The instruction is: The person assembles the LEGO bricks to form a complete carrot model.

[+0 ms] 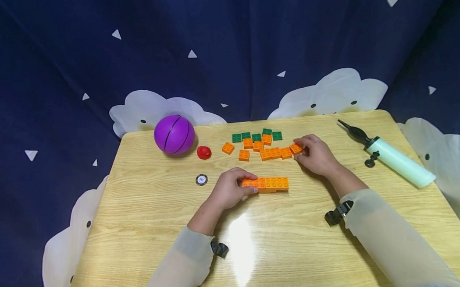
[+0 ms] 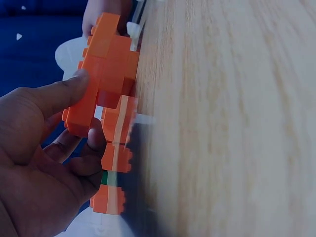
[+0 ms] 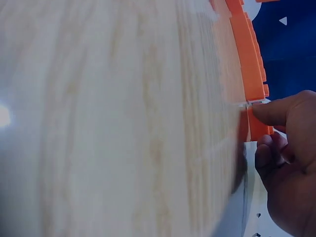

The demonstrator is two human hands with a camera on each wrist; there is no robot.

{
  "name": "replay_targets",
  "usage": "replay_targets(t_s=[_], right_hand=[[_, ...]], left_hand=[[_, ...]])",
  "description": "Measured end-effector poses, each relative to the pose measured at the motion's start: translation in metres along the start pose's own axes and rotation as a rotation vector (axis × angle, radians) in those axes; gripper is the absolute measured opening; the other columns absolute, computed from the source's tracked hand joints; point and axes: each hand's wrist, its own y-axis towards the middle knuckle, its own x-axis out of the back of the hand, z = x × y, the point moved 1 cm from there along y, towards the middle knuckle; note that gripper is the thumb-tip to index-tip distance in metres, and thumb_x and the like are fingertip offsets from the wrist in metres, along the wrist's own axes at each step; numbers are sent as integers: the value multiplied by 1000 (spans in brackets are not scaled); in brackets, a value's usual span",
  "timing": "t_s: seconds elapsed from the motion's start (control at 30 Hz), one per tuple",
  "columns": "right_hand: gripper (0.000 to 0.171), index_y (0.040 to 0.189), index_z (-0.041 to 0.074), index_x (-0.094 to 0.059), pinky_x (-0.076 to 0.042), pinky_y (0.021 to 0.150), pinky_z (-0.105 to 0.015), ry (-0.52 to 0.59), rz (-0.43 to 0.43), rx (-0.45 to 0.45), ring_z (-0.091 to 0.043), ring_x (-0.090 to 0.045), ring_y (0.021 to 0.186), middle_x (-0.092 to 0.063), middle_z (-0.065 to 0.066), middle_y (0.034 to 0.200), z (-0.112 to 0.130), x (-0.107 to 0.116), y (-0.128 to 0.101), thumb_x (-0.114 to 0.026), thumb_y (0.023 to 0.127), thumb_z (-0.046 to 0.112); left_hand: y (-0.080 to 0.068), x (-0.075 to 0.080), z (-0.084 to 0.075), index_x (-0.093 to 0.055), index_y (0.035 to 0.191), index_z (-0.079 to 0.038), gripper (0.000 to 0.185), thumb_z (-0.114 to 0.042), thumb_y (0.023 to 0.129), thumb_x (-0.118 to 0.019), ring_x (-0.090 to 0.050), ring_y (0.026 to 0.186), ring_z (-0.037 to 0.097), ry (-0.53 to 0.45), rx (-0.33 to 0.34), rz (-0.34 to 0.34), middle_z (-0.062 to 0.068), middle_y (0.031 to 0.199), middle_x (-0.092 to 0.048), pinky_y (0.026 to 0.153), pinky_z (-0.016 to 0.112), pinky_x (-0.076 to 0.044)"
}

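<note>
Orange bricks are under both of your hands. Your left hand (image 1: 229,188) curls round the near-left end of the orange bar (image 1: 266,184), a short row of joined bricks lying flat on the wooden table (image 1: 141,236); the left wrist view shows the thumb (image 2: 59,94) on one face and the fingers tucked beneath, so this is a real grasp, not a resting touch. Your right hand (image 1: 315,155) has its fingers bent over the single orange brick (image 1: 295,148), pinching it at the right end of the farther orange row (image 1: 275,153); in the right wrist view a fingertip (image 3: 276,111) presses the brick's top, and brick and row sit just beside each other with a thin gap showing.

Counting the pile behind the row (some edges run together, so take the orange count as rough): five green bricks (image 1: 256,136) in a loose line at the back, and about five loose orange ones (image 1: 228,148) scattered in front of them, apart from the row and the bar.

One of each for everything else: one purple ball (image 1: 174,134) at the far left, one small red piece (image 1: 204,152) just beside it, one round disc (image 1: 202,179) near your left hand, and one pale green hand pump (image 1: 389,155) well off to your right.
</note>
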Motion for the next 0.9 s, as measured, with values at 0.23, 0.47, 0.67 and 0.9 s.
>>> replay_targets(t_s=[0.23,0.47,0.67,0.9], right_hand=[[39,134,1,-62,-50,81,-43,-9,5,-62,-29,-57,93,-54,-18,135,-1,-1,2,-71,96,7],[36,131,2,-63,-46,77,-43,-20,-7,-74,-29,-54,89,-57,-16,124,0,2,-1,-72,96,10],[36,130,3,-64,-46,76,-43,-15,-33,-32,-28,-54,87,-59,-16,122,2,7,-8,-72,96,13],[33,129,5,-64,-46,73,-41,16,-42,22,-25,-53,84,-60,-12,118,9,9,-21,-72,98,14]], left_hand=[[1,-1,0,-80,113,-27,30,-28,84,-89,-53,81,16,1,1,2,-15,104,-67,74,32,-46],[0,0,0,-79,112,-27,30,-27,84,-89,-54,81,16,-4,11,1,-14,106,-68,75,32,-46],[0,1,-1,-79,112,-26,29,-26,85,-89,-53,79,16,0,-2,2,-13,104,-68,74,33,-46],[0,1,-1,-79,113,-25,30,-27,85,-89,-54,77,15,12,-23,4,-13,106,-68,72,31,-47]])
